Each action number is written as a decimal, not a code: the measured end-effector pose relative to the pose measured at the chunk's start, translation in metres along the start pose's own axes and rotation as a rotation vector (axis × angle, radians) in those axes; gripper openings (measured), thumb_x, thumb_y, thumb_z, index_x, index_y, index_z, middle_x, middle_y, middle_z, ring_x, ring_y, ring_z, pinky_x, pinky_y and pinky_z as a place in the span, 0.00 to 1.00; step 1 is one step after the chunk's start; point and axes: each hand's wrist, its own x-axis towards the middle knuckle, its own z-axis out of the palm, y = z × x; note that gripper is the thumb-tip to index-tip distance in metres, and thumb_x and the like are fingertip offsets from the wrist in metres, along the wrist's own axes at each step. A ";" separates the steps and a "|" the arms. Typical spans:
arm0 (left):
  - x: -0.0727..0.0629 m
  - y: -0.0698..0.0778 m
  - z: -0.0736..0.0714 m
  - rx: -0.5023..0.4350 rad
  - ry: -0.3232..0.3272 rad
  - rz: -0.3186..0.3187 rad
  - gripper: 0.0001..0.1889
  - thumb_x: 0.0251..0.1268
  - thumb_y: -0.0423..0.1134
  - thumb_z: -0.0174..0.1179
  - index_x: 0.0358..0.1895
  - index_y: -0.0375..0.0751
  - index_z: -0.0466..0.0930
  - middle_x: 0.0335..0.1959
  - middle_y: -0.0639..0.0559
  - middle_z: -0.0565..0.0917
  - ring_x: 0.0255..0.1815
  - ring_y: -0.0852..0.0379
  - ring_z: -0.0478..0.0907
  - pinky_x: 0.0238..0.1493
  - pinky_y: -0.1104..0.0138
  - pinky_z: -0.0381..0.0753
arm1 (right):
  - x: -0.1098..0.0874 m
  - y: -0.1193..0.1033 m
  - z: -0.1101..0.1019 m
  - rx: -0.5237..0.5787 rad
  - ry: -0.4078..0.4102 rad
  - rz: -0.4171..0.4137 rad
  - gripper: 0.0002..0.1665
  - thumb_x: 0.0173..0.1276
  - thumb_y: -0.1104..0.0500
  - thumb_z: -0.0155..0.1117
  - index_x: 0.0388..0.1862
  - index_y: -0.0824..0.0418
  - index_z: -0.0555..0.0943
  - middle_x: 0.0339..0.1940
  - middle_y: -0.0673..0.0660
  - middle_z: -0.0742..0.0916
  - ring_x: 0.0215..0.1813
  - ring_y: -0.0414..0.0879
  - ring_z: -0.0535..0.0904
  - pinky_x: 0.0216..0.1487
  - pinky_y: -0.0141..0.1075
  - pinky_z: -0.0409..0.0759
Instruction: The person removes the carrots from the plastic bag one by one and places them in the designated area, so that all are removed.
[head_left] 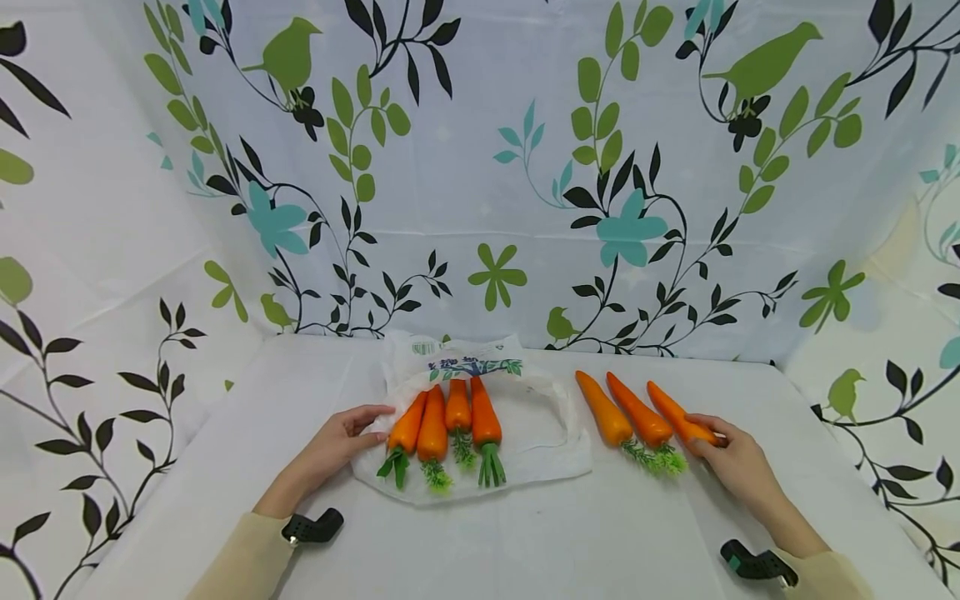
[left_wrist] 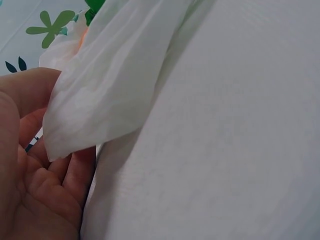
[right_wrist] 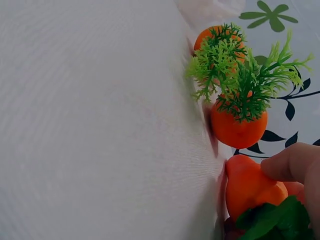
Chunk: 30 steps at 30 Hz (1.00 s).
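Note:
A white plastic bag [head_left: 540, 467] with blue and green print lies on the table, and several orange toy carrots [head_left: 432, 425] with green tops rest at its left part. My left hand [head_left: 330, 446] pinches the bag's left edge; in the left wrist view a fold of bag [left_wrist: 105, 95] hangs over the fingers [left_wrist: 75, 175]. To the right of the bag lie two more carrots, one outer [head_left: 603, 408] and one middle [head_left: 641, 412]. Beside them my right hand [head_left: 738, 467] grips the rightmost carrot [head_left: 671, 412] near its thick end, its leafy top [right_wrist: 277, 222] showing in the right wrist view.
The table [head_left: 525, 542] has a white cover. Behind it hangs a white cloth [head_left: 465, 208] printed with leaves, birds and flowers. Black straps with wrist cameras sit at the left wrist [head_left: 313, 527] and right wrist [head_left: 757, 562].

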 end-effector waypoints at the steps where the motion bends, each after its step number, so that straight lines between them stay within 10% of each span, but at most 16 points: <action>1: 0.000 0.000 0.000 0.000 -0.001 0.000 0.24 0.65 0.42 0.67 0.65 0.44 0.77 0.71 0.39 0.70 0.75 0.39 0.59 0.73 0.42 0.54 | 0.001 0.001 0.000 0.001 0.001 0.000 0.25 0.75 0.56 0.58 0.67 0.64 0.74 0.58 0.72 0.79 0.40 0.53 0.76 0.32 0.32 0.76; 30: 0.001 0.002 0.001 -0.014 -0.006 0.006 0.26 0.66 0.41 0.66 0.66 0.41 0.76 0.70 0.38 0.71 0.73 0.40 0.62 0.72 0.44 0.57 | 0.001 0.006 0.005 0.284 -0.091 0.069 0.34 0.78 0.51 0.55 0.76 0.66 0.61 0.73 0.71 0.66 0.70 0.64 0.60 0.69 0.54 0.60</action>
